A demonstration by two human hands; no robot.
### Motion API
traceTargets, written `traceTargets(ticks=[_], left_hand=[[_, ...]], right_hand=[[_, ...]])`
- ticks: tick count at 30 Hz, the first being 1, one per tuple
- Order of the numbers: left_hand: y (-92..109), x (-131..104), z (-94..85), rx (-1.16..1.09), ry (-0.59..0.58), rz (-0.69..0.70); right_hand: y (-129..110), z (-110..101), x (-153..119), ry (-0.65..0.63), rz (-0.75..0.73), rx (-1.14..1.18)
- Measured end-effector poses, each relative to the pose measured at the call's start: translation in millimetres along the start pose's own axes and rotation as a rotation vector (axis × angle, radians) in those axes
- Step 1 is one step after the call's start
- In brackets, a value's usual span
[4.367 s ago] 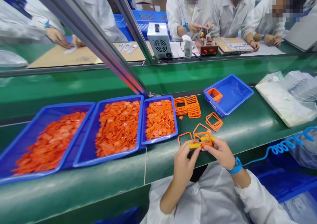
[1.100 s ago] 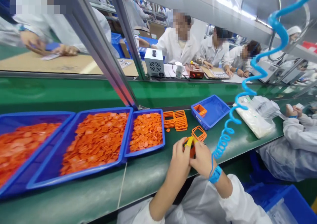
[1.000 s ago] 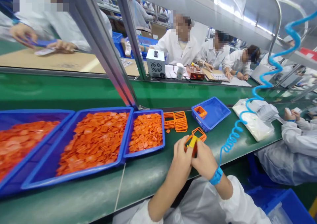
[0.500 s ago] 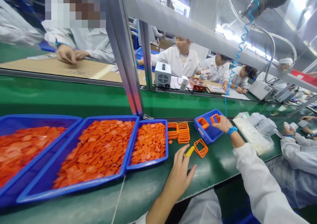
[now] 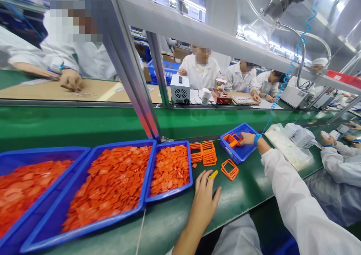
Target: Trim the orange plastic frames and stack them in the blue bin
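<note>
My right hand (image 5: 248, 139), with a blue wrist strap (image 5: 257, 139), reaches into a small blue bin (image 5: 240, 160). Its fingers pinch an orange plastic frame (image 5: 237, 138), held close beside another orange frame (image 5: 231, 141) in that bin. My left hand (image 5: 203, 195) is low over the green bench, fingers apart and holding nothing. A yellow finger cot (image 5: 213, 174) covers one of its fingertips. Just right of this hand, a single orange frame (image 5: 229, 169) lies flat. Stacked orange frames (image 5: 209, 153) stand behind the left hand.
Blue bins (image 5: 150, 150) full of small orange pieces (image 5: 108, 183) line the bench at left. A metal post (image 5: 132, 67) rises behind them. Plastic bags (image 5: 290, 150) lie to the right. Co-workers in white coats sit across and at right. A coiled blue cord (image 5: 287, 74) hangs down.
My right hand has lowered the orange frame deeper into the small bin, nearer the other frame. The left hand has hardly moved over the bench. The whole view has shifted slightly.
</note>
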State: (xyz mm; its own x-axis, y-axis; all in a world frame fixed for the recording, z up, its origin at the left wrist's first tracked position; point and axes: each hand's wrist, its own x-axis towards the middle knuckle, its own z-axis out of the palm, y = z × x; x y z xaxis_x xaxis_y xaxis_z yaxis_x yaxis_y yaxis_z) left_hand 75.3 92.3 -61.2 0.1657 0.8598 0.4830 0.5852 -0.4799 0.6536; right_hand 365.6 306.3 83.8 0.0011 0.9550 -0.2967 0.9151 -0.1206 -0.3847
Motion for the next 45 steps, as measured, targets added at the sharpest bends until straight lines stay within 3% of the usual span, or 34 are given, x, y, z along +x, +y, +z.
traceTargets(ticks=[5, 9, 11, 13, 15, 17, 20, 24, 27, 30, 34, 38, 41, 45], left_hand=[[1.8, 1.1, -2.1, -0.029, -0.035, -0.003], [2.6, 0.6, -6.6, -0.062, -0.069, 0.007], [3.2, 0.5, -7.8, -0.048, -0.098, 0.016], [5.9, 2.4, -6.3, -0.023, -0.139, 0.020], [12.7, 8.2, -0.8, -0.019, -0.174, 0.014], [24.4, 18.2, 8.7, -0.017, -0.197, -0.002], [47.9, 37.6, 25.8, 0.072, -0.259, -0.053], [71.6, 59.6, 39.7, 0.224, -0.348, -0.129], [73.8, 64.4, 38.0, 0.245, -0.369, -0.134], [65.5, 53.6, 22.6, 0.240, -0.383, -0.127], [48.4, 17.1, -16.6, 0.131, -0.391, -0.064], [33.9, -20.2, -55.5, 0.070, -0.354, -0.058], [25.6, -35.9, -72.5, 0.085, -0.307, -0.110], [17.8, -45.6, -81.1, 0.068, -0.288, -0.104]], right_hand=[[3.2, -0.8, -8.7, 0.108, -0.032, 0.095], [-2.2, 8.2, -54.2, 0.323, -0.115, 0.202], [-1.7, 22.5, -93.8, 0.371, -0.212, 0.304], [2.3, 44.6, -136.1, 0.320, -0.351, 0.573], [8.5, 72.0, -170.5, 0.270, -0.295, 0.656], [15.8, 100.1, -190.3, 0.303, -0.210, 0.665], [26.1, 135.6, -194.2, 0.387, -0.112, 0.641], [35.1, 163.5, -180.0, 0.447, -0.090, 0.495], [37.8, 172.5, -170.8, 0.471, -0.108, 0.365], [32.9, 173.4, -168.9, 0.466, -0.137, 0.413], [-2.4, 162.1, -178.1, 0.359, -0.266, 0.577], [-78.7, 145.5, -175.8, 0.126, -0.578, 0.701], [-144.0, 137.6, -152.0, 0.141, -0.812, 0.440], [-207.5, 138.6, -111.0, 0.077, -0.937, 0.043]])
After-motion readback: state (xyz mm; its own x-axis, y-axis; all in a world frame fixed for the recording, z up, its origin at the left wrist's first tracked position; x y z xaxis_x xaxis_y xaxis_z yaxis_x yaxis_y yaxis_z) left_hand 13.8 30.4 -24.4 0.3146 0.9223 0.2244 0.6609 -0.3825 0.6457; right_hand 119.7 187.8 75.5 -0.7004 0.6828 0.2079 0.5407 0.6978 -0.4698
